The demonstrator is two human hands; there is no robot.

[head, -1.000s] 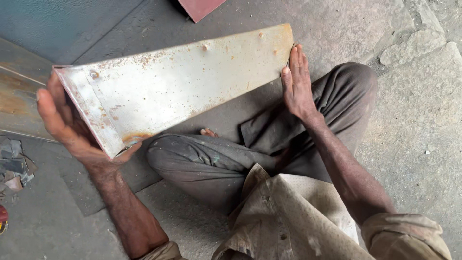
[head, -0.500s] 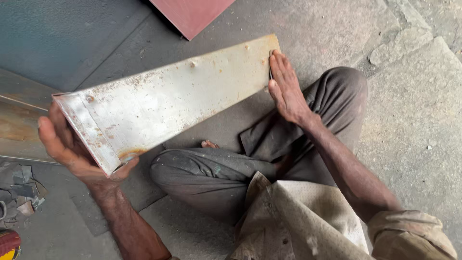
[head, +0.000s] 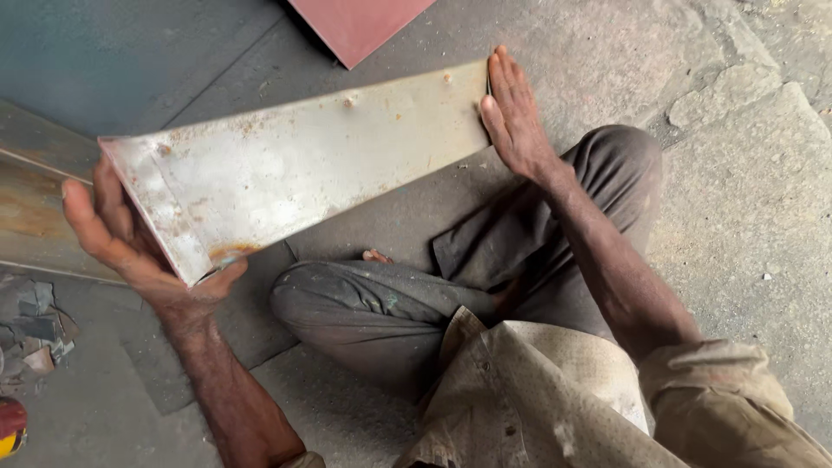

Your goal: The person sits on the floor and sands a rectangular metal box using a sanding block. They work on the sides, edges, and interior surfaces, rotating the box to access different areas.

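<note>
A long rust-spotted metal sheet (head: 303, 169) with a folded near edge is held tilted above the floor. My left hand (head: 130, 251) cups its near left end from underneath, with fingers behind the fold and the thumb under the corner. My right hand (head: 513, 117) presses flat against the sheet's far right end, fingers straight and pointing away from me. I sit cross-legged, and my grey-trousered legs (head: 416, 303) lie below the sheet.
A red-brown panel (head: 360, 24) lies at the top of the view. A dark flat sheet (head: 104, 61) covers the floor at upper left, and a rusty plate (head: 35, 208) lies at the left. Scraps (head: 30, 334) and a red-yellow object (head: 10, 426) sit at lower left. Concrete floor extends right.
The sheet and both hands have shifted slightly up and to the left in view. My right hand stays flat on the far end, and my left hand keeps its hold.
</note>
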